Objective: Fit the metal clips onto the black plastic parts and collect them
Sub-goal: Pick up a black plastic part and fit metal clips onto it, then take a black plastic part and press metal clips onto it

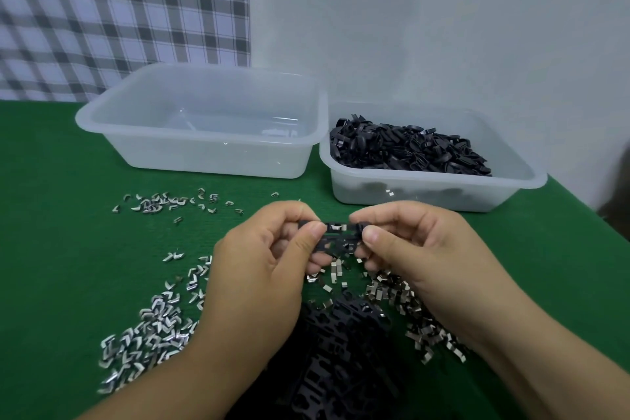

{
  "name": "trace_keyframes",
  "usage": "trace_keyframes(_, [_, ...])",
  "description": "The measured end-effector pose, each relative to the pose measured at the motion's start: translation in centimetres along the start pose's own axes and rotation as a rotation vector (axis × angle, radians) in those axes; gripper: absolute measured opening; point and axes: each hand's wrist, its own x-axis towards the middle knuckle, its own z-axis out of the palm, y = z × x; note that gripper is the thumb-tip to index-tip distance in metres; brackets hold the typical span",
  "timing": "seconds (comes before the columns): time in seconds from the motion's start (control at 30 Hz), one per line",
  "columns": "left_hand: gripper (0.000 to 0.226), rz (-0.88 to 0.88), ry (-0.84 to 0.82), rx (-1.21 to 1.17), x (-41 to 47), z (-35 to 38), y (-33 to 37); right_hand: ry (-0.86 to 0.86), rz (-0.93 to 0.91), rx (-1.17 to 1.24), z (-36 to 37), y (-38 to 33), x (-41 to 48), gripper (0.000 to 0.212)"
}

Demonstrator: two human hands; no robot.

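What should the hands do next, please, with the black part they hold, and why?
Probably press the metal clip fully onto the black plastic part: the left hand and right hand both pinch it, and the clip seems to sit at its top edge.

text: none readable | labels: none (bins and parts unmarked)

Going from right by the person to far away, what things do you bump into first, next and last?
Heap of black plastic strips → small black plastic part, pinched between the left hand and the right hand → translucent plastic tub heaped with black plastic pieces → pale wall.
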Motion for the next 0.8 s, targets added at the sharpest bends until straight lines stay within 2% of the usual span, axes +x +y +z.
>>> trace_keyframes(0.1, [0.018,-0.007,0.000,-0.017,0.0,0.0,0.1,-0.019,0.012,0.038,0.0,-0.1,0.0,0.013])
trace_keyframes(0.23, [0.021,0.004,0.008,-0.027,-0.1,0.0,0.3,-0.097,-0.009,-0.087,0.2,0.0,-0.2,0.013])
trace_keyframes(0.53, [0.018,0.004,0.022,-0.023,-0.1,0.1,0.1,-0.005,-0.062,-0.187,0.6,-0.4,-0.3,0.016])
trace_keyframes(0.63, [0.006,-0.055,0.032,-0.143,-0.1,0.1,0.3,0.060,-0.189,-0.381,0.3,-2.1,-0.4,0.009])
trace_keyframes(0.7, [0.018,-0.054,0.025,-0.151,-0.1,0.0,0.4,0.143,-0.329,-0.536,0.1,-4.0,0.5,0.008])
trace_keyframes(0.8, [0.029,-0.046,0.030,-0.133,0.0,-0.1,0.3,0.363,-0.571,-0.622,0.8,-7.2,5.0,0.009])
